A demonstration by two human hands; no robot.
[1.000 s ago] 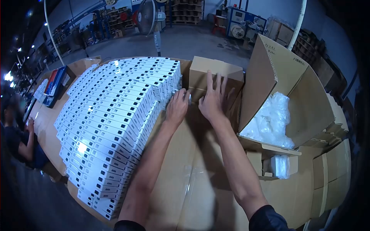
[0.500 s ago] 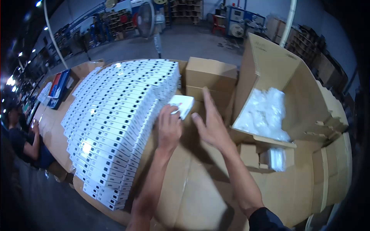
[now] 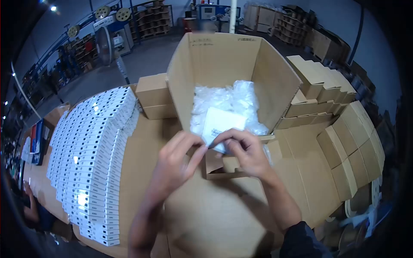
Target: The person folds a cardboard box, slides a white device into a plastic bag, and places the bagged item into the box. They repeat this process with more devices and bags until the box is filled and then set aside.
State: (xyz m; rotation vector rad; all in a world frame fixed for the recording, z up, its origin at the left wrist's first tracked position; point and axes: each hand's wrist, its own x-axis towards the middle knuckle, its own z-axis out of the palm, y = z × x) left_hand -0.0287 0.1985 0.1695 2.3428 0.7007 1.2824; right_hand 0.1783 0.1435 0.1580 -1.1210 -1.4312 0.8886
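A flat white box (image 3: pixel 224 122) with small dark print is tilted up in front of me, in front of the large open carton. My left hand (image 3: pixel 178 160) is closed, thumb and fingertips pinched at the box's near left corner. Bent fingers of my right hand (image 3: pixel 246 151) lie along its near edge, closed on it. Directly below the hands is a small open cardboard box (image 3: pixel 228 174), partly hidden by my right hand. Stacked rows of similar white boxes (image 3: pixel 92 155) stand to the left.
The large carton (image 3: pixel 275 81) holds clear plastic bags (image 3: pixel 215 96). Closed brown boxes (image 3: pixel 157 96) stand left of it; more brown cartons (image 3: pixel 350 150) are stacked at the right. A fan (image 3: pixel 104 45) stands beyond the table (image 3: pixel 146 172). Another person's arm (image 3: pixel 31 204) shows at far left.
My view has turned right, toward the large carton. The white box has moved from the stacks to in front of the carton, and my right hand, open before, has closed on it.
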